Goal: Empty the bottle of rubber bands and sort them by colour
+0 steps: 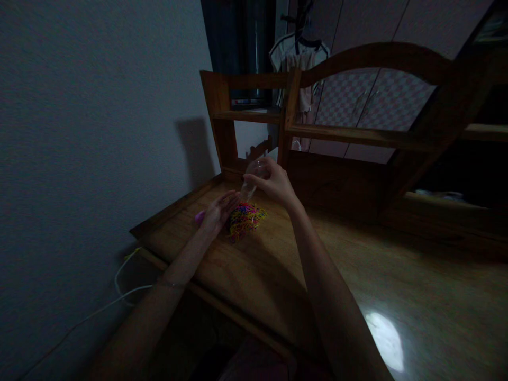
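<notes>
A clear plastic container [256,170] is tilted above the desk, its lower end close to the fingers of my left hand. My right hand [273,182] grips it between thumb and fingers. My left hand [218,212] is open with its fingers stretched out beside a heap of thin multicoloured bands [246,219], mostly yellow and pink, which look like rubber bands. Part of the heap is hidden behind that hand. I cannot tell whether the left fingertips touch the container. A small purple thing [199,217] shows behind my left hand; its kind is unclear.
The wooden desk [254,275] meets a pale wall [159,159] at the left. A wooden shelf frame [293,100] rises along the back. White cable [117,280] hangs off the left edge. Bright light [384,338] reflects at the right front. The room is dim.
</notes>
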A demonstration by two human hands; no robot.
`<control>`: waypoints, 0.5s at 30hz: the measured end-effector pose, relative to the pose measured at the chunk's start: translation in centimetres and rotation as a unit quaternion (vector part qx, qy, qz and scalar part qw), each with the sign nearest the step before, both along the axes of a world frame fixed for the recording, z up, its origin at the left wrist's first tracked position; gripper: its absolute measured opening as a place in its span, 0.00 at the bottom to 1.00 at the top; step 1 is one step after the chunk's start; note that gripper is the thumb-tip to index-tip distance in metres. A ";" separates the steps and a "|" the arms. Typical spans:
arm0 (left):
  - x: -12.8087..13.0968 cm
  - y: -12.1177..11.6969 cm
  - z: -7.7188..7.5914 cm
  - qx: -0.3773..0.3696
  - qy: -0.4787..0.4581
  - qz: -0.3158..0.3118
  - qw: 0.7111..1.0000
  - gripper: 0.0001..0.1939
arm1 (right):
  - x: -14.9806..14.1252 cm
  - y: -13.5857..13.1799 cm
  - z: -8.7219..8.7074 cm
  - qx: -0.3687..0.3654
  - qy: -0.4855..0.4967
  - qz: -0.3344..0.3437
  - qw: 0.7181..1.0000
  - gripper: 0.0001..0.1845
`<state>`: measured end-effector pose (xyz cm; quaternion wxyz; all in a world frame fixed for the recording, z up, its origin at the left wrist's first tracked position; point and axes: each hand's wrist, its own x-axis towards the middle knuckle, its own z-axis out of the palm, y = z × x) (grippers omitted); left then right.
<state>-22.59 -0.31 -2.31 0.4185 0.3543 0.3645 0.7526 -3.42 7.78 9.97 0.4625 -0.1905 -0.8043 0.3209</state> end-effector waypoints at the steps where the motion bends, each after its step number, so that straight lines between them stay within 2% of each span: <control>1: 0.0 0.0 0.0 0.001 0.001 -0.003 1.000 0.18 | 0.0 0.0 0.0 -0.004 -0.002 -0.003 1.000 0.25; 7: 0.3 -0.4 0.4 -0.007 0.008 -0.003 1.000 0.19 | 0.0 0.0 0.0 -0.009 -0.008 -0.009 1.000 0.26; 15: 0.2 -0.3 0.5 -0.067 0.013 0.031 0.997 0.14 | 0.0 0.0 0.0 -0.001 -0.005 -0.009 1.000 0.26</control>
